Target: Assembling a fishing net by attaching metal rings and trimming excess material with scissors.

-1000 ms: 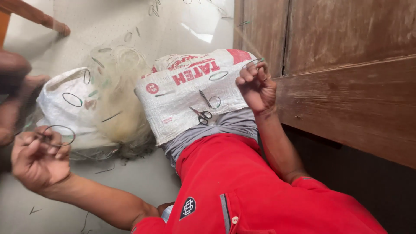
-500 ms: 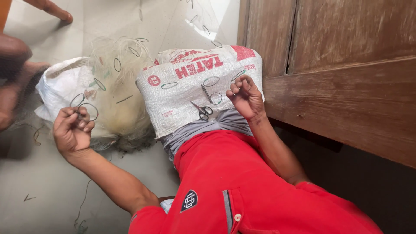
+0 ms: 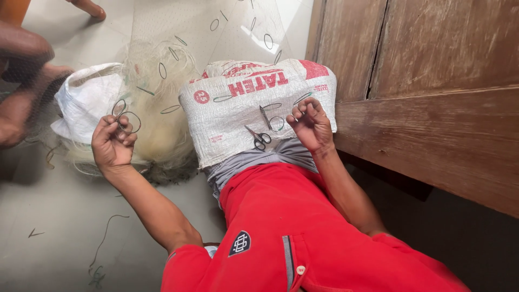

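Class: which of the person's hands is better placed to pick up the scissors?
Right. The right hand rests on the sack beside the scissors; the left hand holds net rings farther off.

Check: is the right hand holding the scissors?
No: the scissors lie loose on the white woven sack, apart from the right hand, whose fingers pinch fine net instead.

A dark wooden door (image 3: 432, 81) stands at the right. A white bag (image 3: 81, 103) lies on the pale tiled floor (image 3: 65, 216). Small scissors (image 3: 258, 139) rest on a woven sack (image 3: 227, 124) over the lap. Another person's foot (image 3: 89, 7) shows at top left.
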